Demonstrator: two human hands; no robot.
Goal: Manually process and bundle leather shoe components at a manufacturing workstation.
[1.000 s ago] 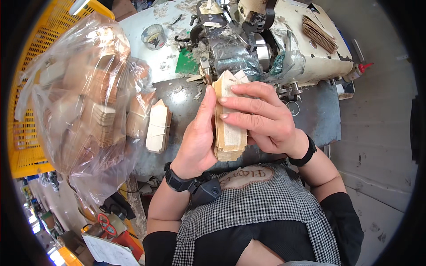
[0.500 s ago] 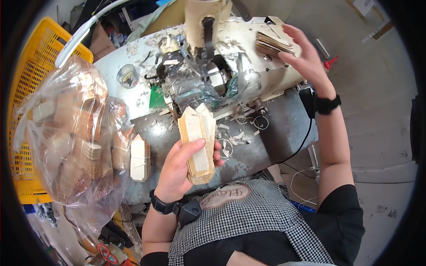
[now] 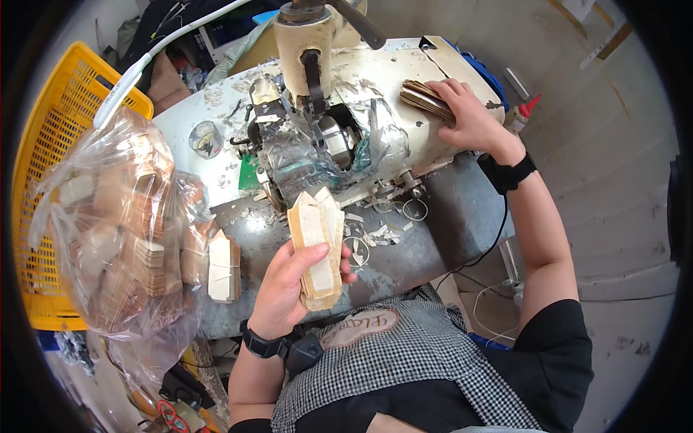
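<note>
In my left hand [image 3: 285, 285] is a stack of pale, flat pieces with pointed tips [image 3: 315, 252], thumb across the top face and fingers behind. The points face away from me, towards the cream machine [image 3: 375, 68]. A smaller stack of brown-edged flat pieces [image 3: 419, 97] lies on the machine's right part. My right hand [image 3: 469, 119] closes over that stack's right end, fingers on its far side and thumb on the near side. A tied bundle of similar pointed pieces [image 3: 224, 267] rests on the metal table, left of my left hand.
A clear plastic bag [image 3: 115, 216] full of bundles leans by a yellow basket [image 3: 36, 173]. Pale scraps and thin rings [image 3: 415, 209] lie before the machine's round metal part [image 3: 334, 143]. A small clear cup [image 3: 206, 139] and a red-tipped bottle [image 3: 521, 114] are nearby.
My right hand has moved left and down onto the brown-edged stack, its fingers closing over it. The left hand keeps its stack. The whole view has shifted slightly.
</note>
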